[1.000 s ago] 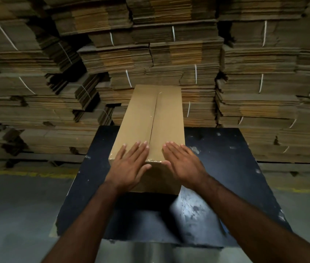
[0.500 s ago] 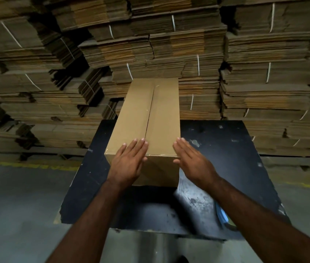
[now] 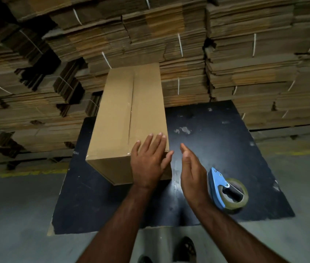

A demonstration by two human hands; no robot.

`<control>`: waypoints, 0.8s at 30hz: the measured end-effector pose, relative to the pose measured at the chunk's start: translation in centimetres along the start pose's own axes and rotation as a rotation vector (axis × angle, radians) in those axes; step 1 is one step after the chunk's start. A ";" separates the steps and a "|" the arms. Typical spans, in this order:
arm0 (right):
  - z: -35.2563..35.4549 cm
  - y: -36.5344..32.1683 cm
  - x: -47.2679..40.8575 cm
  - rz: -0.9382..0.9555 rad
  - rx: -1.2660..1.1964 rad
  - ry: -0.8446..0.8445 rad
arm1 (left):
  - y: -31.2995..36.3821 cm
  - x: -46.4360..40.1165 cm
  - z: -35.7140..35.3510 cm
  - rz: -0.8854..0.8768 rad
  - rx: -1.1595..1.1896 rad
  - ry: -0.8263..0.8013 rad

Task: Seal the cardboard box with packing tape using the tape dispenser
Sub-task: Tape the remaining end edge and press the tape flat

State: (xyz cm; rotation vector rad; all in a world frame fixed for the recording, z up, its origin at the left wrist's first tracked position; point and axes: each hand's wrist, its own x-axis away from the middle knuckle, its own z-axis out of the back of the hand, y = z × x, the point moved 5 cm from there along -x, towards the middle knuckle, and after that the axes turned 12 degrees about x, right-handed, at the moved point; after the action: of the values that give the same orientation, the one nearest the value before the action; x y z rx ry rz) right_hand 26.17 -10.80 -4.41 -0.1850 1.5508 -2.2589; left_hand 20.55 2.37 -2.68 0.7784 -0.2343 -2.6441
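Note:
A long brown cardboard box (image 3: pixel 120 114) lies on a black table (image 3: pixel 216 141), its top flaps closed along a centre seam with clear tape on it. My left hand (image 3: pixel 149 162) rests flat on the box's near right corner, fingers straight. Beside the box, my right hand (image 3: pixel 193 170) hovers above the table, fingers straight, touching nothing. A blue tape dispenser (image 3: pixel 226 188) with a roll of clear tape lies on the table just right of my right wrist.
Tall stacks of flattened, strapped cardboard (image 3: pixel 188 44) fill the background behind the table. Grey concrete floor (image 3: pixel 13 215) with a yellow line surrounds the table. My shoes (image 3: pixel 185 249) show at the near table edge.
My right hand left the box top and moved right, off the box. My left hand shifted to the box's near right corner. The view swung, bringing the tape dispenser into sight.

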 end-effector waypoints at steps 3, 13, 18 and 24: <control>-0.4 0.0 0.2 -0.013 -0.017 -0.006 | 0.2 -0.3 -0.3 0.011 -0.026 0.074; -2.8 -1.1 0.9 -0.244 -0.267 -0.163 | -0.8 0.7 0.0 -0.025 0.031 -0.136; -5.2 -2.0 1.2 -0.300 -0.187 -0.228 | -2.5 1.7 0.6 -0.106 0.194 -0.064; -5.6 -2.8 -0.2 -0.302 -0.098 -0.220 | -3.1 0.7 0.9 -0.058 0.232 -0.150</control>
State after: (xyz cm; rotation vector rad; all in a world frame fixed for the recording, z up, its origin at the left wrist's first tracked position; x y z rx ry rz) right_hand 23.85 -4.99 -3.97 -0.7140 1.6030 -2.2870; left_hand 18.60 4.95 -3.04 0.6655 -0.5753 -2.7657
